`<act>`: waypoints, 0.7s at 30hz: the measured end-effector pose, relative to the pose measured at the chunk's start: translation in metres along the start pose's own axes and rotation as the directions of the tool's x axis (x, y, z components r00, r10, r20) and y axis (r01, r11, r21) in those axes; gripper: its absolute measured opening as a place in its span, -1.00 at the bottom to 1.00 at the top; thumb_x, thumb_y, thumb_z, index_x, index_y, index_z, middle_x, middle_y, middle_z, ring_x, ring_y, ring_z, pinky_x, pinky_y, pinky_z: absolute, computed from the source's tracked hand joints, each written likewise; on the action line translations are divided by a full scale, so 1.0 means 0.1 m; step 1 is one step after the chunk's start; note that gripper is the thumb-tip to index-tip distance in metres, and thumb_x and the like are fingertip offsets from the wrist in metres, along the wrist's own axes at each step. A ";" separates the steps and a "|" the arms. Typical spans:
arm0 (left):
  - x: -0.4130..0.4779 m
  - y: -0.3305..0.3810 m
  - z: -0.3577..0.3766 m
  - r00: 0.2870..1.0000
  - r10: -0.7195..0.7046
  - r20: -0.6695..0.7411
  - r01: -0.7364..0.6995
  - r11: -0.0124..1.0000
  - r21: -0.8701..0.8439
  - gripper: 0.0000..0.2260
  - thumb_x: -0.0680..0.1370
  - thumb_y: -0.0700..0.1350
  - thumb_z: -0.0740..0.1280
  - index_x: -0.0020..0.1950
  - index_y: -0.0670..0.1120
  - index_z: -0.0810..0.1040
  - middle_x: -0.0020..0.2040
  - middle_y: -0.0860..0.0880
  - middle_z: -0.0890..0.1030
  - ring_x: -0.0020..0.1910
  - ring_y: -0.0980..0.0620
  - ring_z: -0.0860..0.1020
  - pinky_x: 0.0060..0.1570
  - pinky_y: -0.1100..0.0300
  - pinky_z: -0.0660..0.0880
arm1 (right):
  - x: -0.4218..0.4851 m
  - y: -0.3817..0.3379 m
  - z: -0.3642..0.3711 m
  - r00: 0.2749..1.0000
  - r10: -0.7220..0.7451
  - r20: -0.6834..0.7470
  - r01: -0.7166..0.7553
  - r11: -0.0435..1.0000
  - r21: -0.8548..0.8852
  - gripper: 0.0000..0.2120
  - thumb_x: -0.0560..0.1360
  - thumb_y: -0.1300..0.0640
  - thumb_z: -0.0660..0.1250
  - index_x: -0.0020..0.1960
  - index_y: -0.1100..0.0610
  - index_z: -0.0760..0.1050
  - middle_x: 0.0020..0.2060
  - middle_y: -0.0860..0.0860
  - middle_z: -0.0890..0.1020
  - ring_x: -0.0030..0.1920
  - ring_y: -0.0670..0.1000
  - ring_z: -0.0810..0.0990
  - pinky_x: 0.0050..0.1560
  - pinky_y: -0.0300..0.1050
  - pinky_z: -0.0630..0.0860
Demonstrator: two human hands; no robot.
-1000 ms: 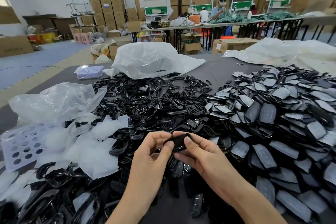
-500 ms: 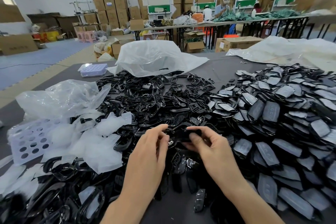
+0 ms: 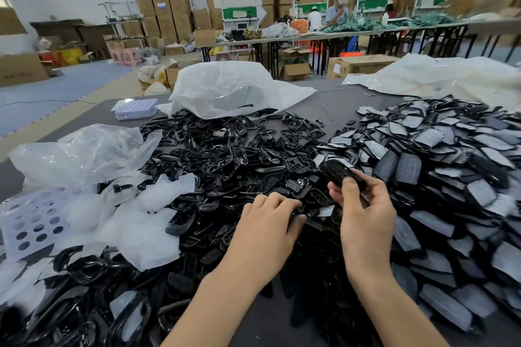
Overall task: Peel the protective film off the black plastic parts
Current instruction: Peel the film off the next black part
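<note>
Right hand point(image 3: 363, 214) pinches a glossy black oblong plastic part point(image 3: 339, 173), long axis slanting up-left, above the left hand point(image 3: 267, 222), curled on the heap of black plastic parts point(image 3: 220, 166), grip unclear

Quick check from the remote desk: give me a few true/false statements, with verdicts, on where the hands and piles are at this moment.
1. The right hand holds a black part raised above the table. True.
2. Both hands grip that part. False: the left hand is down on the pile of black frames, apart from it.
3. The film-covered parts are heaped on the person's left. False: they lie on the right; on the left is crumpled film.
4. A white plastic bag lies at the far edge of the pile of black frames. True.
</note>
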State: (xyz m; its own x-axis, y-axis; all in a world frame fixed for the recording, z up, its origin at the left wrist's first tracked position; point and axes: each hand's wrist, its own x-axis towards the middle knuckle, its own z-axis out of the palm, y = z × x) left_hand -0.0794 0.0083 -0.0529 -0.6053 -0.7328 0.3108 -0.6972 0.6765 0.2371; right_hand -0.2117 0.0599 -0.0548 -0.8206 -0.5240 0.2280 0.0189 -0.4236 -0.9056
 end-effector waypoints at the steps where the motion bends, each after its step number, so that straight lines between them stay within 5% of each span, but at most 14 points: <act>1: 0.04 0.02 0.00 1.000 0.007 0.003 -0.007 1.000 0.002 -0.66 0.66 0.15 0.14 0.40 0.12 0.44 0.28 0.14 0.49 0.29 0.05 0.38 0.28 0.13 0.28 | 0.01 0.00 -0.01 1.000 -0.003 -0.011 0.003 1.000 0.009 -0.88 0.64 0.17 0.29 0.05 -0.03 0.54 -0.14 -0.14 0.74 -0.10 -0.10 0.74 -0.12 -0.40 0.56; 4: 0.00 -0.17 -0.15 0.990 -0.013 -0.142 0.019 0.999 0.045 -0.71 0.64 0.13 0.17 0.30 0.12 0.52 0.17 0.10 0.57 0.18 0.01 0.48 0.18 0.07 0.35 | 0.00 0.02 -0.02 1.000 -0.011 0.019 0.011 1.000 -0.003 -0.87 0.64 0.17 0.29 0.06 -0.04 0.55 -0.12 -0.03 0.74 -0.09 -0.09 0.74 -0.12 -0.39 0.56; 7: -0.08 -0.69 -0.35 0.919 -0.216 -0.329 0.278 0.948 0.153 -0.71 0.59 0.02 0.27 0.29 0.00 0.54 0.18 -0.06 0.59 0.15 -0.13 0.54 0.12 -0.05 0.43 | -0.09 0.06 0.03 0.986 -0.046 0.161 0.057 0.996 -0.065 -0.82 0.63 0.16 0.31 0.03 -0.13 0.57 -0.11 -0.15 0.73 -0.08 -0.10 0.74 -0.08 -0.36 0.58; 10: -0.15 -1.12 -0.46 0.871 -0.446 -0.208 0.491 0.814 0.310 -0.64 0.62 0.04 0.25 0.37 -0.06 0.46 0.28 -0.14 0.52 0.26 -0.19 0.47 0.20 -0.08 0.39 | -0.23 0.13 0.09 0.947 -0.044 0.317 0.106 0.978 -0.179 -0.81 0.62 0.08 0.32 0.06 -0.24 0.55 -0.06 -0.18 0.71 -0.04 -0.11 0.72 0.00 -0.19 0.62; 16: -0.11 -1.16 -0.49 0.892 -0.417 -0.175 0.452 0.802 0.392 -0.78 0.64 0.02 0.18 0.16 -0.04 0.51 0.11 -0.03 0.60 0.17 -0.12 0.49 0.12 -0.02 0.37 | -0.28 0.15 0.08 0.926 -0.021 0.378 0.132 0.954 -0.270 -0.83 0.61 0.04 0.32 0.08 -0.26 0.54 -0.14 -0.19 0.72 -0.08 -0.13 0.72 -0.04 -0.23 0.57; 21: -0.14 -1.05 -0.56 0.854 -0.438 -0.282 0.486 0.864 0.132 -0.80 0.65 -0.01 0.18 0.05 -0.06 0.55 0.04 -0.06 0.59 0.10 -0.14 0.49 0.13 -0.04 0.36 | -0.29 0.13 0.08 0.927 0.017 0.374 0.087 0.962 -0.260 -0.80 0.61 0.06 0.32 0.07 -0.27 0.54 -0.16 -0.18 0.72 -0.10 -0.15 0.71 -0.06 -0.41 0.53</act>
State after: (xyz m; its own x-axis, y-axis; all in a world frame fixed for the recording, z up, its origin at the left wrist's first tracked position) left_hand 0.0238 -0.0480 -0.0303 -0.1035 -0.9013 0.4206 -0.9473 0.2183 0.2346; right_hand -0.1832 0.0640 -0.0703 -0.5466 -0.7698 0.3297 -0.2023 -0.2607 -0.9440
